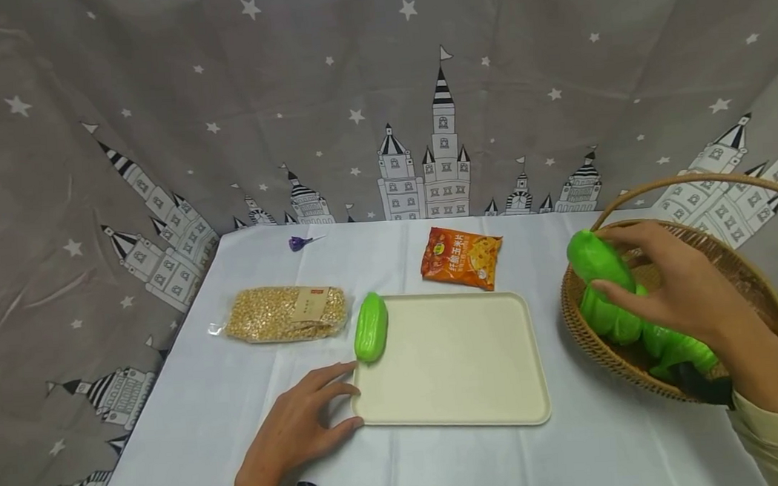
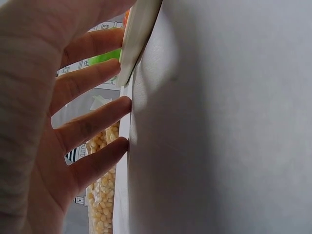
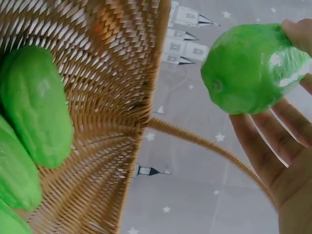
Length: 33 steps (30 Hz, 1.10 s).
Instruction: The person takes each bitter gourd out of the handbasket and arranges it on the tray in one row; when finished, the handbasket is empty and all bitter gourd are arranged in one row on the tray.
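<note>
My right hand (image 1: 686, 284) holds a long, ridged green gourd (image 1: 599, 261) above the left rim of a wicker basket (image 1: 585, 342). Its thumb and fingers pinch the gourd from two sides, as the right wrist view shows. More green gourds (image 3: 36, 105) lie inside the basket. My left hand (image 1: 299, 421) rests on the cloth by the left edge of a cream tray (image 1: 457, 365), fingers spread and fairly straight, fingertips right at the rim. Another green gourd (image 1: 370, 327) lies lengthwise along the tray's upper left side.
Left of the tray lies a clear bag of corn kernels (image 1: 280, 313). Behind the tray is an orange snack packet (image 1: 460, 258). A small purple flower (image 1: 300, 242) lies near the table's back edge. The basket's tall handle (image 1: 706, 177) arches up on the right.
</note>
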Each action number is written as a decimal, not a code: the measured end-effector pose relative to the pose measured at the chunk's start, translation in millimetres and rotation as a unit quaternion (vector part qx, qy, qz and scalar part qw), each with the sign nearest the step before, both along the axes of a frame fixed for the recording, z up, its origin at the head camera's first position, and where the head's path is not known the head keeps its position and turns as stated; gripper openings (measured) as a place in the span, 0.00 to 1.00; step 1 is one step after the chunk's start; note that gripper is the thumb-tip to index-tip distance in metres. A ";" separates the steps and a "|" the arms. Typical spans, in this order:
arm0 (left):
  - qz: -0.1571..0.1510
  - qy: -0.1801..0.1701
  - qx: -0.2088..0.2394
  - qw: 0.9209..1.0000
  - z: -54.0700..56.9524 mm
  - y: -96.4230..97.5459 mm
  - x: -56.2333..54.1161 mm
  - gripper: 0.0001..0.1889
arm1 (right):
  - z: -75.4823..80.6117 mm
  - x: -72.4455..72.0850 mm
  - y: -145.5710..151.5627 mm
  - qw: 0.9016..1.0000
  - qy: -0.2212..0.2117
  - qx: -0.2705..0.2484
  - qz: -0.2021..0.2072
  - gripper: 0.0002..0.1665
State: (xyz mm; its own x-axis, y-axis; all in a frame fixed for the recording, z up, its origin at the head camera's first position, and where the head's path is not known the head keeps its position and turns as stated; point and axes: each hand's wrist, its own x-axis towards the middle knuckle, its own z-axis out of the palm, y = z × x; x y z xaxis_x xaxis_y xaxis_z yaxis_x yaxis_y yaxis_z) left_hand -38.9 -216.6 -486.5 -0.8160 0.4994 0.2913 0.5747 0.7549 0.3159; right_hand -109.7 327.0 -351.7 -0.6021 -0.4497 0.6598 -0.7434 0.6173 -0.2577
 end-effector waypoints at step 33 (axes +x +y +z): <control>-0.005 -0.002 0.010 1.000 -1.4 -0.1 -0.8 0.20 | -33.9 8.5 -115.0 0.985 -0.164 -0.049 0.018 0.41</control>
State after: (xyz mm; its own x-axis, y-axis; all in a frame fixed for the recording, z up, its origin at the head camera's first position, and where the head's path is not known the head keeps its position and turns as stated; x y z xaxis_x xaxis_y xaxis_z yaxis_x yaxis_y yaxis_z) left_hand -39.7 -216.7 -487.9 -0.8118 0.5020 0.2983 0.5815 0.7418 0.3340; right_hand -101.1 212.0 -385.6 -0.7746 -0.4189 0.4738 -0.6315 0.5527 -0.5439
